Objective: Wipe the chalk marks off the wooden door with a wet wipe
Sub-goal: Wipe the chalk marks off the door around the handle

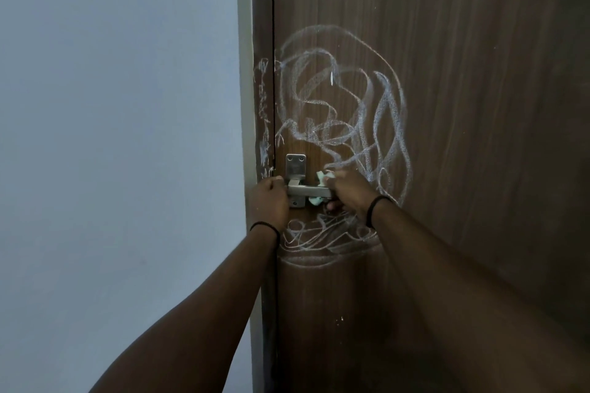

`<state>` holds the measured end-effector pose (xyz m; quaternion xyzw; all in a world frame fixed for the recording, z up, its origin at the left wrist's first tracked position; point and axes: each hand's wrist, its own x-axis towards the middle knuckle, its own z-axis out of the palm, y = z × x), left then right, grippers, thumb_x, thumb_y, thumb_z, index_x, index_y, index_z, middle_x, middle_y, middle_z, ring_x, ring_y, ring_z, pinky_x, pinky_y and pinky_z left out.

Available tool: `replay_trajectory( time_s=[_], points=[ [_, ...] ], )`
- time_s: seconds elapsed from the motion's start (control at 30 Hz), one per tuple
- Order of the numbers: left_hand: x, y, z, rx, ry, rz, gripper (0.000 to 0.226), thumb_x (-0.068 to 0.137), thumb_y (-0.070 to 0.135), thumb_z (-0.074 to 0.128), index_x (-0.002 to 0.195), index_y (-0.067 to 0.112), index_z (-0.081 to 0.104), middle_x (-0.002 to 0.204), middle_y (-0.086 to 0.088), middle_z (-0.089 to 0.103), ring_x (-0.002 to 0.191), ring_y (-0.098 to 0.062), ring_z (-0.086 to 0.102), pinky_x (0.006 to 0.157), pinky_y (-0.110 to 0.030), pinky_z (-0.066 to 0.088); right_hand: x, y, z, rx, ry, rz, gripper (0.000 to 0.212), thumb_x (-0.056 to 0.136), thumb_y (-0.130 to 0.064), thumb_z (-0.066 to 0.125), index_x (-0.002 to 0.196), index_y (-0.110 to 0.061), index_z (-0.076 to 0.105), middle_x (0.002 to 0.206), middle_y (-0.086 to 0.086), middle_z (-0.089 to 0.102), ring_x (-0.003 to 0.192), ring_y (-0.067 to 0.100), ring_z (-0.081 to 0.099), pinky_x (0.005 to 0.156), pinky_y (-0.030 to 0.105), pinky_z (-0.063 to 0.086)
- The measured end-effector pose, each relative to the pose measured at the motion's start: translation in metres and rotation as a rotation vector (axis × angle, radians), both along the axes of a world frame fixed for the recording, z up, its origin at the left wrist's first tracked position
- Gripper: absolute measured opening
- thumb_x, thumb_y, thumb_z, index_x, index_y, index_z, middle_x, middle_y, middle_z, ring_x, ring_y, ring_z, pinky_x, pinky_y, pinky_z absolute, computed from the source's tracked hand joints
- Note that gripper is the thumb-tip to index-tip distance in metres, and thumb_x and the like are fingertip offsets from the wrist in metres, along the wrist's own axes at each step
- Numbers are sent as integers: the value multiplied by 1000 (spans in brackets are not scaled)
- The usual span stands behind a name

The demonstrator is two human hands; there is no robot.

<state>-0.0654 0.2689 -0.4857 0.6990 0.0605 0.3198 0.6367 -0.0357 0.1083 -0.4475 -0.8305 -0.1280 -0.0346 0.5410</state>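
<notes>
At centre frame, our left hand [269,201] grips the latch [306,191]; our right hand [346,190] clutches the wipe [324,179] below chalk marks [344,112] on the door [479,73].

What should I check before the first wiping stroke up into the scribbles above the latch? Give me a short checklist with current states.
1. Wet wipe in the right hand: ok, bunched in its grip, beside the metal latch.
2. Wipe flat on the wood: not ok, it is crumpled in the grip, not spread.
3. Left hand clear of the stroke path: ok, it sits at the latch's left end by the door frame.
4. Chalk marks located: ok, large scribble above the latch, more below, some on the frame.
5. Any chalk already removed: cannot tell.
6. Wipe still damp: cannot tell.
</notes>
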Motion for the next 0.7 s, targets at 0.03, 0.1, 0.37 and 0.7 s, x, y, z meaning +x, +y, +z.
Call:
replay_trajectory(
  time_s=[0.03,0.1,0.37,0.7],
  points=[
    [0,0,0,-5,12,-6,27,98,28,48,77,27,66,89,-8,71,91,-31,67,89,-54,55,-2,-6,-2,107,67,-12,21,102,-24,49,115,-12,60,90,8,71,54,16,64,45,23,49],
    [0,-2,0,-8,31,-9,26,97,30,48,79,26,67,89,-8,71,91,-31,68,89,-55,54,-5,-14,-7,268,140,-56,26,103,-23,48,121,-7,58,89,9,71,52,12,63,44,23,50],
    [-8,-4,-8,-62,77,-18,25,93,21,51,77,24,69,79,-2,73,84,-26,71,83,-47,59,-31,-2,-47,958,407,-21,28,104,-9,42,131,-2,46,108,23,64,76,22,67,53,26,60],
    [-5,8,-29,-119,49,-41,21,94,21,58,80,26,72,74,1,75,74,-18,73,80,-39,60,-25,68,-52,1041,239,-109,16,91,10,58,105,2,59,104,19,66,88,26,68,65,27,62]
  ],
)
